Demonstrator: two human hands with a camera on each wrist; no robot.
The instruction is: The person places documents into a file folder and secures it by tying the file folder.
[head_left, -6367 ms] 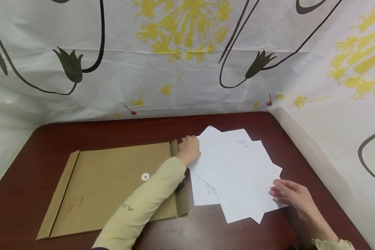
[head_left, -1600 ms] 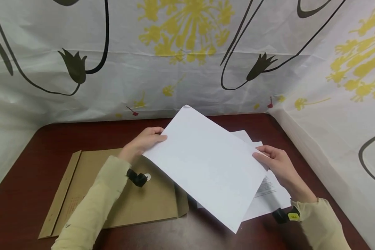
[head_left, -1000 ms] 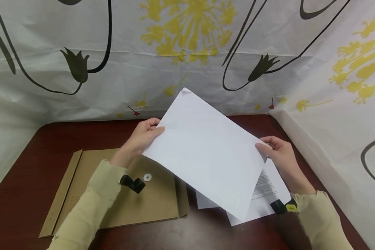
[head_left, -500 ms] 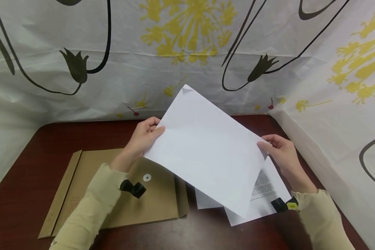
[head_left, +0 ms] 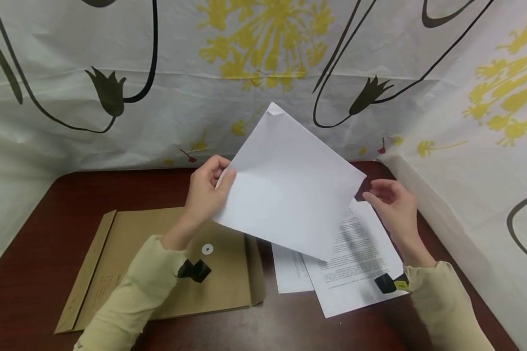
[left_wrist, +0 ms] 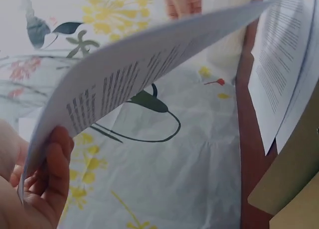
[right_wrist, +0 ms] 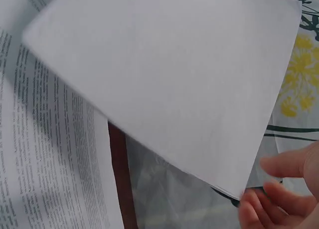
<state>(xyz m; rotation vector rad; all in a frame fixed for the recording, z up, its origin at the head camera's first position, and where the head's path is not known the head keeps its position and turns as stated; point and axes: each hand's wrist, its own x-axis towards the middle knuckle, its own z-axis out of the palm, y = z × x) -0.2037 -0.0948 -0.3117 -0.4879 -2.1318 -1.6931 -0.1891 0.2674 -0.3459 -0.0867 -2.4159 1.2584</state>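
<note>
Hands (head_left: 205,192) (head_left: 393,207) flanking paper (head_left: 285,190), long axis down-right

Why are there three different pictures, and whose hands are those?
They belong to one person; there's no robot. The big picture comes from a camera on the person's head, looking forward and down. The other two come from small black cameras on the wrists, each watching one hand. On the dark red table lie a brown envelope and some printed pages. The left hand holds up white paper. It looks blank from the head, but the left wrist picture shows print on its other side. The right hand is near the paper's corner, not gripping it.
</note>
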